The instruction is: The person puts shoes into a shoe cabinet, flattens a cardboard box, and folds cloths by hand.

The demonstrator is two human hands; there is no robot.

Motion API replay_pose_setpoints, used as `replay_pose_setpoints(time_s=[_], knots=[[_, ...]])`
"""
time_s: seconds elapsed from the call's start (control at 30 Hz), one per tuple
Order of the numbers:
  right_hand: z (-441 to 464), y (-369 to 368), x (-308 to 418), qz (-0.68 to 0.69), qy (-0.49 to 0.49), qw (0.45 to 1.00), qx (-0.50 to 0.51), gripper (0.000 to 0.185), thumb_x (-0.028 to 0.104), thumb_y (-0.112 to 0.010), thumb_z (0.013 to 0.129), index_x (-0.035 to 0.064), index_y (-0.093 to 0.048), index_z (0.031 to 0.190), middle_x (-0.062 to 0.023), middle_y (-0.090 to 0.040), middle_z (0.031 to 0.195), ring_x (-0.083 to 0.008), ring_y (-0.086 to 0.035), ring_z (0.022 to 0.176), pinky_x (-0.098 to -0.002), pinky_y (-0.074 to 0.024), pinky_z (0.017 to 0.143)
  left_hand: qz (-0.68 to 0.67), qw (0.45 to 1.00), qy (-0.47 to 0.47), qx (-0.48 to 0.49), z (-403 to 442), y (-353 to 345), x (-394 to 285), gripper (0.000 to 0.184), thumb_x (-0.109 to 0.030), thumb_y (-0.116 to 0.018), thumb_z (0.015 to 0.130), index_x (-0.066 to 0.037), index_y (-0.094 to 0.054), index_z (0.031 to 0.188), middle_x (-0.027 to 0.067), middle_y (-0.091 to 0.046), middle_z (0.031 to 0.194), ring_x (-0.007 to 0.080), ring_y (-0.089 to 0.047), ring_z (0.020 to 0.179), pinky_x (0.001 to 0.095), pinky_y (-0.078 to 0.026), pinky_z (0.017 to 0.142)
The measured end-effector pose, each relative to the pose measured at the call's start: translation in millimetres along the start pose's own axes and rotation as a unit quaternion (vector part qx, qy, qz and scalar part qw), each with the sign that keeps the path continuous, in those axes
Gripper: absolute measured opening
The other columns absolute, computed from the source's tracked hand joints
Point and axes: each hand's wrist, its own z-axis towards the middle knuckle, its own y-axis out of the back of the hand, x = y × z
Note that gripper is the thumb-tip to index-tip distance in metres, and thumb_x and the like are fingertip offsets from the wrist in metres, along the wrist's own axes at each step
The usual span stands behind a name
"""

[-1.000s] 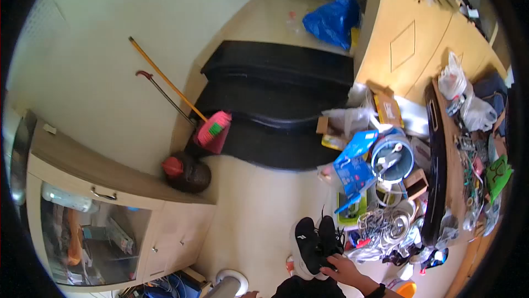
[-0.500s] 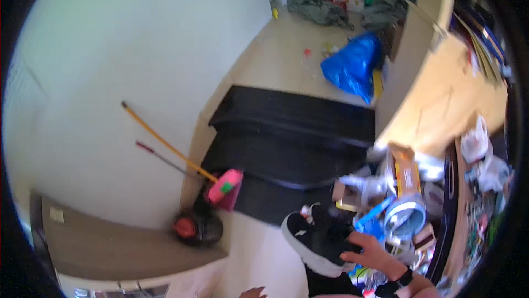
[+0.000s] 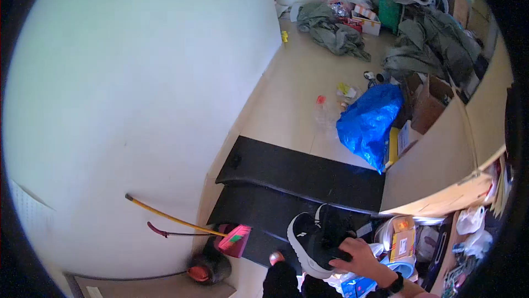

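Note:
My right hand (image 3: 361, 259), with a dark watch on its wrist, grips a black sneaker (image 3: 305, 238) with a thick white sole. The shoe's toe points away from me. Pressed against it is another dark shape with a white edge, perhaps the second shoe of a pair; I cannot make out its outline. Below the shoe show my black trouser legs (image 3: 280, 281) and the tip of a bare foot (image 3: 276, 258). My left hand is outside the picture.
Black mats (image 3: 297, 168) cover the floor ahead. A broom (image 3: 176, 218) and pink dustpan (image 3: 237, 245) stand by the left wall. Further off lie a blue plastic bag (image 3: 372, 122), a clear bottle (image 3: 324, 113) and grey-green cloth (image 3: 333, 31). Cluttered boxes (image 3: 402, 243) fill the right side.
My view has tilted up and shows more of the far floor. My right hand still holds the sneaker. The left hand's fingertips, seen before at the bottom edge, have left the view.

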Motion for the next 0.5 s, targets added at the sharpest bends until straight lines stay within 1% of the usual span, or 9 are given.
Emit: replay_pose_setpoints(time_s=[0.07,0.17,0.23,0.3,0.33,0.4,0.43,0.47,0.5], knots=[[36,11,-12,0.028,0.002,1.0,-0.006,0.043,0.041,-0.078,0.069,0.0039,-0.061,0.084,-0.0119,-0.056,0.077,-0.0341,-0.058,0.074,-0.0417,-0.044,0.065,-0.001,1.0,-0.024,-0.008,37,30,-46,0.042,-0.034,-0.048,0.094,-0.005,-0.053,0.123,0.0247,-0.061,0.111,0.042,-0.059,0.099,0.0474,-0.048,0.083],[98,27,-17,-0.007,-0.004,1.0,0.022,0.044,0.043,-0.076,0.071,0.0039,-0.061,0.084,-0.0122,-0.057,0.08,-0.0346,-0.058,0.075,-0.0416,-0.0441,0.066,0.001,0.999,-0.041,-0.005,87,81,-97,0.042,-0.034,-0.047,0.094,-0.005,-0.054,0.124,0.0246,-0.06,0.113,0.0418,-0.059,0.099,0.0479,-0.048,0.083],[138,47,-12,-0.025,-0.042,0.998,0.043,0.047,0.046,-0.075,0.071,0.0027,-0.062,0.086,-0.0126,-0.059,0.086,-0.0343,-0.058,0.082,-0.0418,-0.0429,0.073,0.009,0.999,-0.045,0.002,111,127,-123,0.042,-0.034,-0.047,0.094,-0.006,-0.054,0.124,0.0245,-0.06,0.114,0.0417,-0.059,0.099,0.0482,-0.048,0.083],[177,80,12,-0.01,-0.087,0.996,0.022,0.05,0.046,-0.075,0.071,0.0011,-0.062,0.086,-0.014,-0.059,0.089,-0.0347,-0.057,0.087,-0.0424,-0.0416,0.077,0.021,0.999,-0.044,0.016,121,182,-144,0.042,-0.034,-0.047,0.094,-0.006,-0.054,0.124,0.0244,-0.06,0.115,0.0415,-0.06,0.099,0.0485,-0.048,0.083],[198,96,21,-0.017,-0.092,0.995,0.018,0.05,0.046,-0.075,0.071,0.0011,-0.062,0.086,-0.014,-0.059,0.089,-0.0347,-0.057,0.087,-0.0424,-0.0416,0.077,0.03,0.998,-0.043,0.02,125,210,-157,0.042,-0.034,-0.047,0.094,-0.006,-0.054,0.124,0.0244,-0.06,0.115,0.0415,-0.06,0.099,0.0487,-0.048,0.083],[224,130,38,-0.042,-0.148,0.988,-0.028,0.052,0.047,-0.075,0.07,0.0004,-0.062,0.087,-0.0151,-0.059,0.091,-0.0348,-0.056,0.091,-0.0427,-0.0411,0.079,0.05,0.998,-0.038,0.024,130,265,-183,0.042,-0.034,-0.047,0.094,-0.006,-0.054,0.124,0.0243,-0.059,0.116,0.0413,-0.06,0.099,0.049,-0.048,0.083],[236,146,41,-0.05,-0.155,0.986,-0.031,0.052,0.047,-0.075,0.07,0.0004,-0.062,0.087,-0.0151,-0.059,0.091,-0.0348,-0.056,0.091,-0.0427,-0.0411,0.079,0.06,0.997,-0.038,0.021,137,293,-200,0.042,-0.034,-0.047,0.094,-0.006,-0.054,0.124,0.0243,-0.059,0.116,0.0413,-0.06,0.099,0.0492,-0.048,0.084],[244,160,41,-0.071,-0.16,0.984,-0.044,0.051,0.047,-0.075,0.07,0.0011,-0.062,0.087,-0.0146,-0.059,0.091,-0.0345,-0.056,0.091,-0.0429,-0.0411,0.079,0.07,0.997,-0.035,0.014,143,321,-221,0.042,-0.034,-0.047,0.094,-0.007,-0.054,0.124,0.0243,-0.059,0.117,0.0412,-0.06,0.1,0.0493,-0.048,0.084],[229,218,11,-0.057,-0.159,0.984,-0.062,0.05,0.046,-0.076,0.069,0.0019,-0.062,0.088,-0.0141,-0.059,0.092,-0.0342,-0.055,0.091,-0.0431,-0.0411,0.079,0.103,0.994,-0.025,-0.013,116,343,-278,0.042,-0.035,-0.046,0.094,-0.007,-0.054,0.124,0.0242,-0.059,0.117,0.0411,-0.06,0.1,0.0495,-0.047,0.084]])
